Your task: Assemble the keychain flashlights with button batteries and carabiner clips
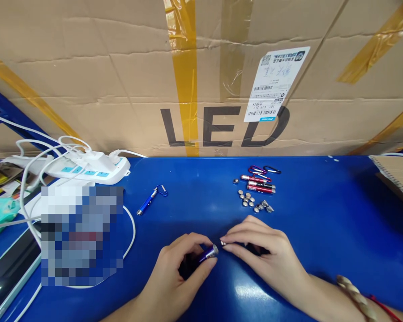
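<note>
My left hand (179, 273) is closed around a small blue-purple keychain flashlight (206, 255), its silver end pointing up and to the right. Just right of that end, my right hand (263, 255) pinches a small silver piece (222, 243) between thumb and fingertips; whether it is a button cell or a cap I cannot tell. A narrow gap separates the two. Beyond my right hand lie several loose button cells (246, 199). Behind them are a few red and black keychain flashlights (262, 189) with carabiner clips (257, 170).
A blue keychain flashlight (147, 203) with a clip lies left of centre on the blue table (188, 192). At left are a white power strip (117, 172), cables, a pixelated area and a dark flat device (15, 273). A large cardboard box (137, 80) stands along the back.
</note>
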A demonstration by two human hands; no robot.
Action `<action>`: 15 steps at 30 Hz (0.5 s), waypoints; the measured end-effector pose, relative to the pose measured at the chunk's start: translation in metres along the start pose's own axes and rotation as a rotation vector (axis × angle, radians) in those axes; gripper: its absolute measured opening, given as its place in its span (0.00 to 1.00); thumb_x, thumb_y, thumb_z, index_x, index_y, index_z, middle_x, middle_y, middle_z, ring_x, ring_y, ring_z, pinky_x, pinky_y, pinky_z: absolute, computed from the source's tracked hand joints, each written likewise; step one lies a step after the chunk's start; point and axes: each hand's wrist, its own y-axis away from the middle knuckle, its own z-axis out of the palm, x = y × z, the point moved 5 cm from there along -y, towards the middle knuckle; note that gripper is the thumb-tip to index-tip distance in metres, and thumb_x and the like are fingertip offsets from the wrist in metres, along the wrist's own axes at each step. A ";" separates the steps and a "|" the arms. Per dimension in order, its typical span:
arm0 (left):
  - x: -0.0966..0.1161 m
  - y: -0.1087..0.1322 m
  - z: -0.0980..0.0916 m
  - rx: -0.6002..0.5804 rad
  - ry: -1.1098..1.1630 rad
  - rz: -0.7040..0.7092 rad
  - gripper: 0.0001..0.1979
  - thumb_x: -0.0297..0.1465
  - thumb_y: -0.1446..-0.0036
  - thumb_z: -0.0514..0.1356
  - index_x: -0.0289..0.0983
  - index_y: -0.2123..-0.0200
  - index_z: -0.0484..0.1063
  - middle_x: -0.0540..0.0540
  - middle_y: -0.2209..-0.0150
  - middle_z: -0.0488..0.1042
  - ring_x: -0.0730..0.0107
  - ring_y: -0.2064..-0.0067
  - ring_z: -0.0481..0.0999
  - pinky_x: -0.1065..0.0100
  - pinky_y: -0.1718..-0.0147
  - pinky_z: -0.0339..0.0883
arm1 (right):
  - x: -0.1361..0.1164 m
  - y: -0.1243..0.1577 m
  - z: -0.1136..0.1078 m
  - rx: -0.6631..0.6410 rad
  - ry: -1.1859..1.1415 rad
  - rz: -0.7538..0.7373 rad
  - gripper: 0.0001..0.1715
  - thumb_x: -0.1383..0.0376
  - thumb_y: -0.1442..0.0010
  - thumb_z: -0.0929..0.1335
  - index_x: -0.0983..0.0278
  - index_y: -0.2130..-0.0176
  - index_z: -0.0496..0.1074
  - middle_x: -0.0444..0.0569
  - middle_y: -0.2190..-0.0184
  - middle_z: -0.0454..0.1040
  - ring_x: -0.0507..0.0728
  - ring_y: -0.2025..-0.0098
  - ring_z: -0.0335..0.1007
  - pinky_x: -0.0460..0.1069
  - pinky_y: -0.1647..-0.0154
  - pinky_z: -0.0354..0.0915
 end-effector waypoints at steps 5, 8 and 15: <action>0.000 0.001 0.004 -0.057 0.012 0.024 0.05 0.32 0.42 0.57 0.40 0.64 0.72 0.50 0.73 0.76 0.68 0.70 0.73 0.72 0.72 0.63 | -0.009 0.000 -0.002 0.040 -0.032 -0.086 0.06 0.71 0.46 0.71 0.61 0.66 0.77 0.44 0.72 0.77 0.50 0.71 0.71 0.45 0.71 0.69; 0.000 0.003 0.005 -0.069 0.020 0.030 0.05 0.31 0.41 0.57 0.40 0.63 0.72 0.48 0.71 0.77 0.68 0.69 0.74 0.72 0.71 0.64 | -0.011 0.000 -0.001 0.030 -0.029 -0.095 0.05 0.70 0.45 0.70 0.62 0.66 0.76 0.44 0.72 0.77 0.50 0.70 0.71 0.45 0.71 0.70; 0.001 0.004 0.004 -0.079 -0.025 0.076 0.04 0.30 0.41 0.58 0.40 0.63 0.73 0.49 0.69 0.76 0.68 0.69 0.72 0.71 0.66 0.66 | -0.014 0.000 -0.002 0.011 -0.044 -0.144 0.04 0.70 0.45 0.70 0.63 0.66 0.76 0.45 0.73 0.77 0.50 0.71 0.71 0.45 0.71 0.69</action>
